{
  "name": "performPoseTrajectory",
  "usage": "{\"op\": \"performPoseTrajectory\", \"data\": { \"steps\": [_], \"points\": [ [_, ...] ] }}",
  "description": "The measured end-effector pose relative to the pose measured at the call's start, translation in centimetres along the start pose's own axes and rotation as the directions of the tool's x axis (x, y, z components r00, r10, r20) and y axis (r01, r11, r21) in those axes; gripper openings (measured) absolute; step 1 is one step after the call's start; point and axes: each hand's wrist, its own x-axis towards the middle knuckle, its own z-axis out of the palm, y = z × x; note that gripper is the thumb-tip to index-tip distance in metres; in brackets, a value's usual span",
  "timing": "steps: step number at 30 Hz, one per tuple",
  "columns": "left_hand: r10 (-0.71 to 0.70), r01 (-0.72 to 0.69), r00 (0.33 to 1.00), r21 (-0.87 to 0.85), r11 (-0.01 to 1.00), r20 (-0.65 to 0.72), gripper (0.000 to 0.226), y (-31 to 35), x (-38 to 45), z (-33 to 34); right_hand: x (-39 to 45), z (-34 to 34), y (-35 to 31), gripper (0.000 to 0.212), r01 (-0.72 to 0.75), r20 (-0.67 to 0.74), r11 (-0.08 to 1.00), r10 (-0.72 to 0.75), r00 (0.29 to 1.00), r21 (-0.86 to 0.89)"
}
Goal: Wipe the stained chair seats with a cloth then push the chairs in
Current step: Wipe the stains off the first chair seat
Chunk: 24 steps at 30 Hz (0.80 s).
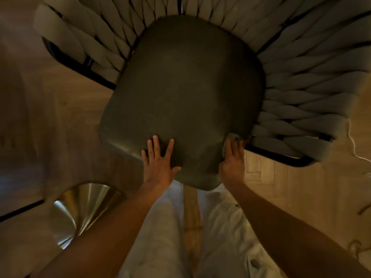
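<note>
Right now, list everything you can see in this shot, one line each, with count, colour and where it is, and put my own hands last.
seat cushion: one, dark grey-green, centre of view on the chair.
woven chair back: one, grey padded strands on a black frame, curving round the cushion's far and right sides.
cloth: one, greyish, bunched at the cushion's near right edge, mostly hidden by the hand.
metal cone base: one, shiny brass and silver, lower left on the floor.
wooden floor: light brown, under everything.
white cord: one, far right on the floor.
pale trousers: the person's legs, bottom centre.
left hand: fingers spread flat on the cushion's near edge.
right hand: grip on the cloth at the cushion's right corner.
</note>
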Motion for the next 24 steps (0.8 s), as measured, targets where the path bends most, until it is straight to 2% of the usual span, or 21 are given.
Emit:
{"op": "performPoseTrajectory", "data": {
  "steps": [4, 9, 12, 15, 17, 20, 22, 24],
  "points": [
    [0.024, -0.025, 0.998, 0.007, 1.000, 0.061, 0.097, 0.4, -1.7, 0.6, -6.5, 1.8, -1.5, 0.080, -0.031, 0.168, 0.999, 0.026, 0.985, 0.029],
    [0.034, -0.030, 0.995, -0.041, 0.999, 0.092, 0.083, 0.8, -2.7, 0.4, -11.0, 2.9, -3.7, 0.059, 0.016, 0.349, 1.000, -0.021, 0.937, 0.017],
    [0.029, -0.018, 0.989, -0.078, 0.997, 0.142, 0.070, 1.0, -3.2, 0.2, -11.5, 2.4, -4.4, 0.056, 0.036, 0.394, 0.993, -0.079, 0.916, 0.115],
    [0.021, 0.021, 0.977, -0.194, 0.981, 0.211, 0.058, 1.3, -4.7, -0.7, -10.9, -0.2, -4.8, 0.045, -0.006, 0.404, 0.949, -0.128, 0.906, 0.314],
    [0.025, 0.048, 0.976, -0.324, 0.945, 0.217, 0.052, 1.5, -5.9, -1.3, -10.2, -2.8, -5.3, 0.040, -0.098, 0.406, 0.910, -0.081, 0.910, 0.403],
    [0.000, 0.099, 0.980, -0.486, 0.868, 0.201, 0.046, 2.3, -7.8, -2.3, -8.5, -6.3, -5.7, 0.035, -0.245, 0.437, 0.866, 0.033, 0.899, 0.437],
    [-0.063, 0.177, 0.976, -0.596, 0.784, 0.207, 0.042, 3.1, -9.1, -3.1, -7.6, -8.5, -5.6, 0.028, -0.282, 0.450, 0.837, 0.049, 0.892, 0.469],
    [-0.118, 0.227, 0.972, -0.697, 0.680, 0.202, 0.041, 4.3, -10.2, -4.1, -6.8, -11.0, -5.4, 0.026, -0.376, 0.518, 0.753, 0.054, 0.853, 0.540]
  ]
}}
